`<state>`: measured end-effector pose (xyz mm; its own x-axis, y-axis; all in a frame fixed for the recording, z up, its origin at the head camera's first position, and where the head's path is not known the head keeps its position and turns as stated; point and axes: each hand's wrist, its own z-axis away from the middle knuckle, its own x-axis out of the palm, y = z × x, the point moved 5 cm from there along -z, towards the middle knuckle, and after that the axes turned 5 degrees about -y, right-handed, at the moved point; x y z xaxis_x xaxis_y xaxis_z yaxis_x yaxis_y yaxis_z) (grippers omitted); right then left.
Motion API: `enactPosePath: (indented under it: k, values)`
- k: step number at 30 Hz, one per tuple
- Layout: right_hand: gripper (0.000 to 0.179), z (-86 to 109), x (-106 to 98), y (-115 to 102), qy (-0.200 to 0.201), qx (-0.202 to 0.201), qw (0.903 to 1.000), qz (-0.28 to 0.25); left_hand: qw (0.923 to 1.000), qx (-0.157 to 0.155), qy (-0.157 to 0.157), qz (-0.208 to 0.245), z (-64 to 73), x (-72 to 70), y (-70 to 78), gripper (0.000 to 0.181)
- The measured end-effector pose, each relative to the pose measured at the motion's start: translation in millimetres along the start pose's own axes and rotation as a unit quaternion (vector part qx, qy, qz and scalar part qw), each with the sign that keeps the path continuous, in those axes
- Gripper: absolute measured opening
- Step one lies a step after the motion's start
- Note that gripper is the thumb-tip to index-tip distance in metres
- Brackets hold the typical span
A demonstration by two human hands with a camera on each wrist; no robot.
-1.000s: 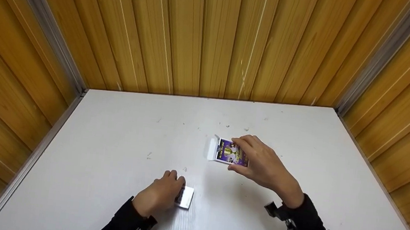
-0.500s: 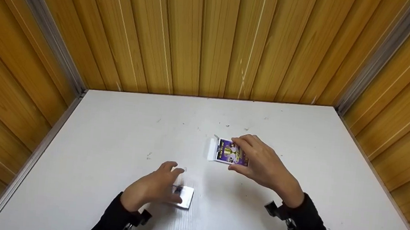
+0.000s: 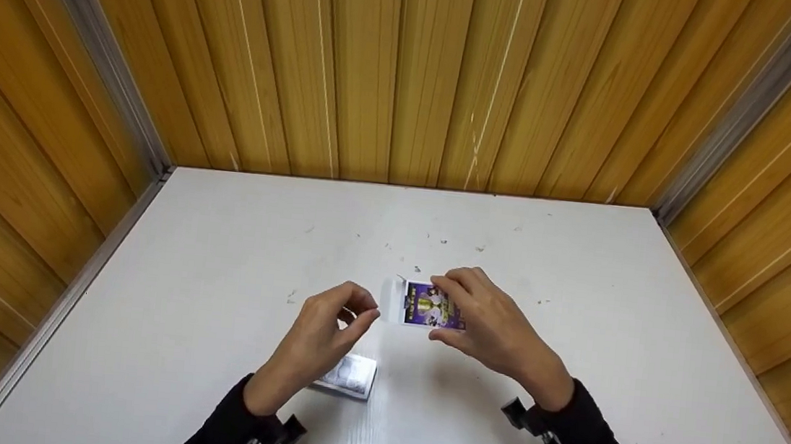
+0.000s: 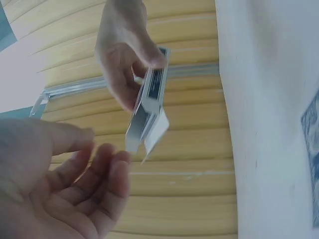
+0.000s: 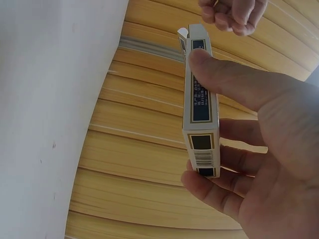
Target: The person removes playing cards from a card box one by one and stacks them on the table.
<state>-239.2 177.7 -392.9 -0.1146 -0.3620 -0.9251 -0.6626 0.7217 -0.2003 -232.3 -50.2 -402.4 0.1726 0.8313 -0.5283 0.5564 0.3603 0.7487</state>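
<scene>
My right hand [image 3: 501, 326] grips a small card box [image 3: 431, 306] by its long edges, raised above the table. The box has a purple printed face, dark side panels and a barcode on one end [image 5: 203, 158]. Its far end is open, with the white flaps [image 4: 157, 130] sticking out toward my left hand. My left hand [image 3: 320, 331] hovers beside these flaps, fingers loosely curled, holding nothing. Below it on the table lies a stack of cards [image 3: 353, 376] with a patterned top, partly covered by the hand in the head view.
A white table [image 3: 233, 250] with small scuffs lies under both hands. Wood-patterned panels [image 3: 417, 72] close it in at the back and sides, with grey metal posts [image 3: 126, 80] at the corners. Each wrist carries a small black camera mount.
My left hand has let go of the card stack and risen toward the box's open end. The stack stays on the table. My right hand with the box has shifted slightly left and down.
</scene>
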Motion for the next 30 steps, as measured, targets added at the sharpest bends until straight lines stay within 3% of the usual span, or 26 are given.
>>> enactPosePath:
  k: [6, 16, 24, 30]
  values:
    - [0.072, 0.3, 2, -15, 0.015, -0.032, 0.9994, 0.005, 0.9986, -0.015, 0.0, 0.05, 1.0, 7.8, 2.3, 0.011]
    - [0.073, 0.9, 2, -33, 0.028, -0.066, 0.9974, 0.009, 0.9966, -0.044, -0.028, 0.065, 1.7, 15.1, -8.3, 0.014]
    - [0.071, 0.6, 5, -38, 0.02, -0.074, 0.997, 0.014, 0.9908, -0.087, -0.055, 0.088, 2.1, 17.5, -15.0, 0.017]
    - [0.072, 2.8, 6, -39, 0.014, -0.072, 0.9971, 0.02, 0.9885, -0.099, -0.063, 0.096, 2.1, 17.2, -19.3, 0.02]
